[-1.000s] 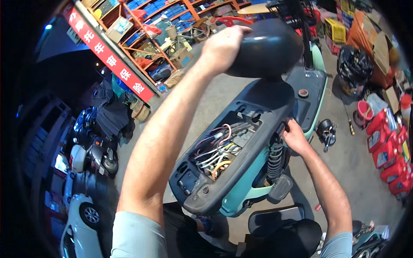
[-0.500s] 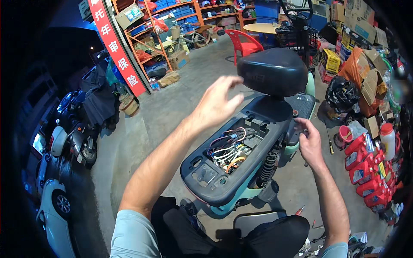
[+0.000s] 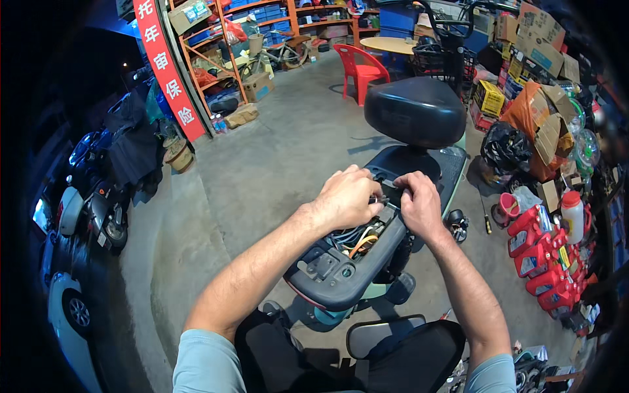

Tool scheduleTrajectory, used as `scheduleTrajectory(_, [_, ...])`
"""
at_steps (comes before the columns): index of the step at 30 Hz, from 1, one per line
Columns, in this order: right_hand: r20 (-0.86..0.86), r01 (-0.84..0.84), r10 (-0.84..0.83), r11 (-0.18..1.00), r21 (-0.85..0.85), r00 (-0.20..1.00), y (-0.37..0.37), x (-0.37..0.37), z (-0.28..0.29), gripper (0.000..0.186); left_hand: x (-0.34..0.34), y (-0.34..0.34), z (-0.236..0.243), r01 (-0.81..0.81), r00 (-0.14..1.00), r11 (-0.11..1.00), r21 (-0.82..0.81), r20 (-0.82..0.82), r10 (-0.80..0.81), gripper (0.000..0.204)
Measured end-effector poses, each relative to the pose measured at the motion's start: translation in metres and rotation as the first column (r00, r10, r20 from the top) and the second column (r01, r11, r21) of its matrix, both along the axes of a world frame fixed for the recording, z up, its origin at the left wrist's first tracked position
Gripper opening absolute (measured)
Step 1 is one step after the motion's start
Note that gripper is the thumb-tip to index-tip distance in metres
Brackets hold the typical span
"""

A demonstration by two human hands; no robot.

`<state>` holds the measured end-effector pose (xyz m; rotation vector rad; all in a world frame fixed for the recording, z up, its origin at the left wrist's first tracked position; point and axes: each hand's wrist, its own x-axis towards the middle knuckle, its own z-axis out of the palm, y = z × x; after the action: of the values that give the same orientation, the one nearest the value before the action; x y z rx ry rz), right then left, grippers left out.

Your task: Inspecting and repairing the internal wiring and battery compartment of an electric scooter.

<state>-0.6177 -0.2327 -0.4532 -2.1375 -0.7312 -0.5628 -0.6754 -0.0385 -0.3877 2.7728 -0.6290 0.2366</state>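
An electric scooter (image 3: 331,296) with a black and pale green body stands in front of me, its compartment under the seat uncovered. Inside lie bundled wires (image 3: 359,243), among them white and orange ones. Both hands meet over the compartment's far end, close below the black saddle (image 3: 414,112). My left hand (image 3: 348,198) is closed, fingertips drawn together near a small dark part. Beside it, my right hand (image 3: 421,204) curls its fingers down over the compartment's right edge. What either hand pinches is too small and covered to make out.
A padded stool (image 3: 380,335) stands at my knees. Red jugs (image 3: 547,259), a black bag (image 3: 506,147) and cardboard boxes (image 3: 540,36) crowd the right side. Farther back are a red chair (image 3: 360,72), a round table (image 3: 388,44) and shelves (image 3: 239,49).
Both hands were apart and loosely open, one on either side of the scooter. They have come together over the compartment and closed. The view has shifted slightly.
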Motion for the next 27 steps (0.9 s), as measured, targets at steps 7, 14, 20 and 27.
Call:
scheduleTrajectory(7, [0.016,0.050,-0.053,0.987,0.153,0.998,-0.001,0.004,-0.011,0.017,0.007,0.003,-0.011,0.120,0.991,0.992,0.048,0.056,-0.123,0.014])
scheduleTrajectory(14, [0.021,0.059,-0.064,0.979,0.196,0.998,-0.002,0.006,-0.013,0.016,0.004,-0.001,-0.011,0.233,0.965,0.964,0.130,0.091,-0.245,0.018])
scheduleTrajectory(20, [0.048,0.038,-0.050,0.973,0.230,0.998,-0.003,0.004,-0.016,0.015,0.000,0.003,-0.008,0.202,0.978,0.979,0.030,0.038,-0.203,0.018])
scheduleTrajectory(27, [0.060,0.004,-0.014,0.987,0.159,0.998,-0.007,0.001,-0.014,0.017,-0.005,0.018,-0.005,-0.008,0.980,0.957,-0.291,-0.192,-0.050,0.014])
